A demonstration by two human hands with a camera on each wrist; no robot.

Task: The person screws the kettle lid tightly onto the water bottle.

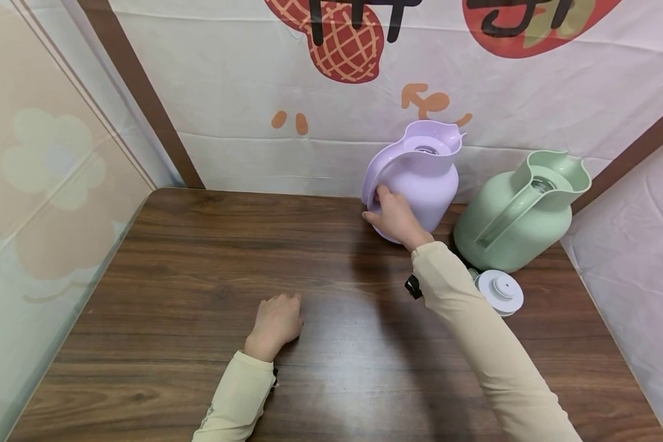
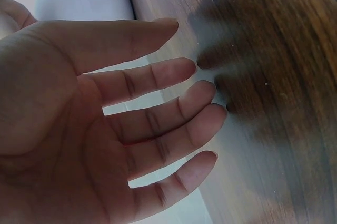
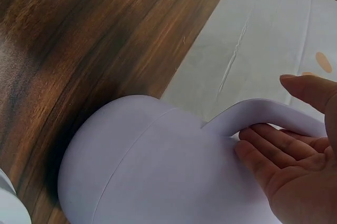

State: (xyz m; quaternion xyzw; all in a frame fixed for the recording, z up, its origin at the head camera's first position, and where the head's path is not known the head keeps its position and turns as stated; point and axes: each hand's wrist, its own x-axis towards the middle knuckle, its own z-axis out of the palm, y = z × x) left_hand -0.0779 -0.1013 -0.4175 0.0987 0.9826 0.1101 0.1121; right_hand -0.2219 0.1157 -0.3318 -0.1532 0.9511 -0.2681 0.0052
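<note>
A lilac thermos jug stands at the table's back edge, its top uncovered. My right hand is at its handle. In the right wrist view the fingers reach into the gap between handle and body, nearly straight, while the thumb stands apart outside. My left hand is low over the middle of the table and holds nothing. Its fingers are loosely bent, with the tips right at the wood in the left wrist view.
A green thermos jug, also uncovered, stands at the back right. In front of it lies a white round stopper, with another small piece partly hidden by the right sleeve. Printed fabric hangs behind the wooden table and at both sides.
</note>
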